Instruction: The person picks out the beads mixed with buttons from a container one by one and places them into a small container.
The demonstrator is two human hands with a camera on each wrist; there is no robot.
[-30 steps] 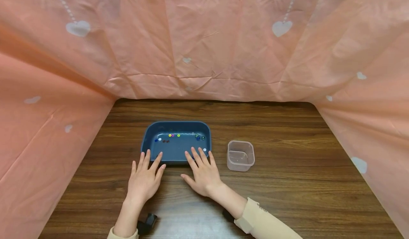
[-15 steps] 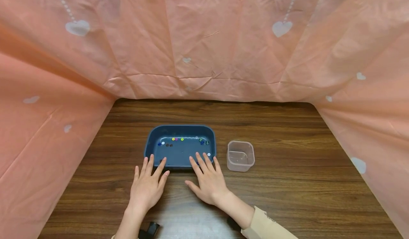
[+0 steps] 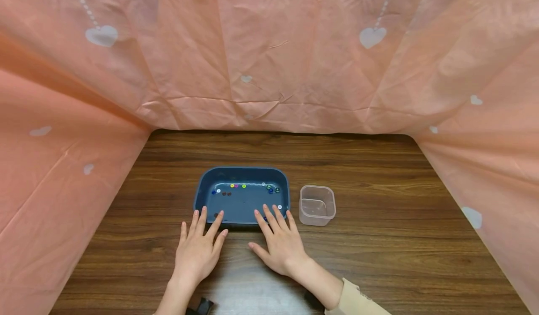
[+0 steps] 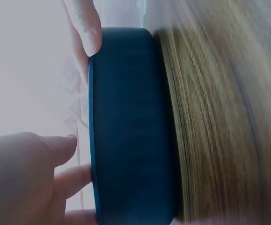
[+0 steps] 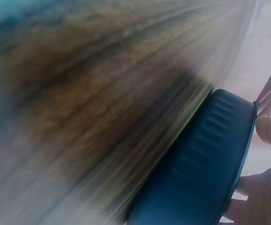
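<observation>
A blue tray (image 3: 242, 168) with rounded corners stands on the wooden table in front of me, its outer wall also filling much of both wrist views. Both hands lie palm down at its near rim, fingers spread and straight. The left hand (image 3: 195, 254) has its fingertips over the near left part of the rim, and the right hand (image 3: 284, 249) over the near right part. Inside lie small round pieces: yellow (image 3: 244, 186), pink, white (image 3: 280, 207), brown (image 3: 224, 194) and dark blue. Shiny green-and-blue glassy ones (image 3: 271, 190) sit at the right. A few are partly hidden by my fingers.
A clear plastic box (image 3: 316, 221) without a lid stands just right of the tray. Pink cloth (image 3: 269, 48) with white hearts closes off the back and both sides of the wooden table (image 3: 400, 221). Part of a dark object (image 3: 205, 305) shows beside my left wrist.
The tray has slid to the right and a little towards me, closer to the clear box. Both hands have moved along with it, fingers still on the rim. The box has stayed put.
</observation>
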